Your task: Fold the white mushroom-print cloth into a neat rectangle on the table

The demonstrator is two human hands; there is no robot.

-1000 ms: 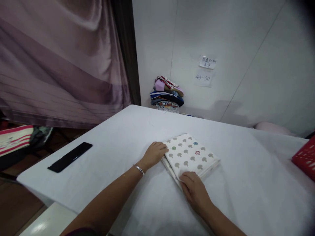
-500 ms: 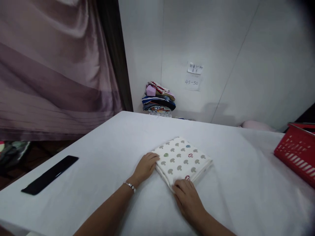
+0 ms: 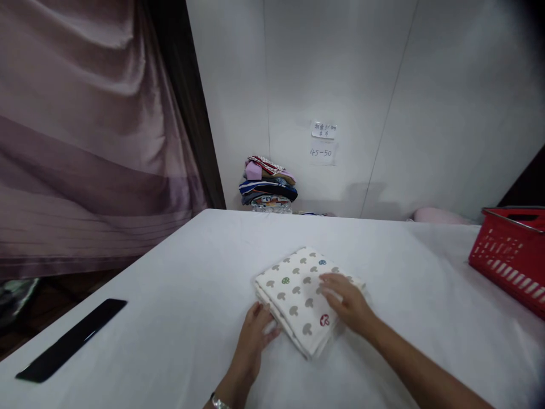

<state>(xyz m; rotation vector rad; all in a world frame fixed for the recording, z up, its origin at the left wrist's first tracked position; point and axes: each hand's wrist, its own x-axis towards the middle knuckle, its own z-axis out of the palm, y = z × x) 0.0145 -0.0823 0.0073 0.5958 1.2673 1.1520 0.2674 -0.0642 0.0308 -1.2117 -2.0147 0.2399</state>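
A folded white cloth (image 3: 293,292) patterned with grey, green, blue and red mushrooms lies on the white-covered table (image 3: 179,335), one corner toward me. Beside its near left edge is my left hand (image 3: 254,338), thumb and fingers apart, the fingertips at the side of the folds. Over the cloth's right part reaches my right hand (image 3: 349,301), open, with fingers stretched out to the left. Whether those fingers touch the fabric or hover just above it, I cannot tell.
A flat black strip (image 3: 74,338) lies on the table at left. At the right edge stands a red plastic basket (image 3: 508,255). Beyond the far edge, a stack of folded fabrics (image 3: 268,187) is by the wall; a purple curtain (image 3: 93,142) hangs at left.
My right hand has moved from the cloth's near corner up and right over its top. The left hand has slid down along the left edge. The camera view has shifted slightly.
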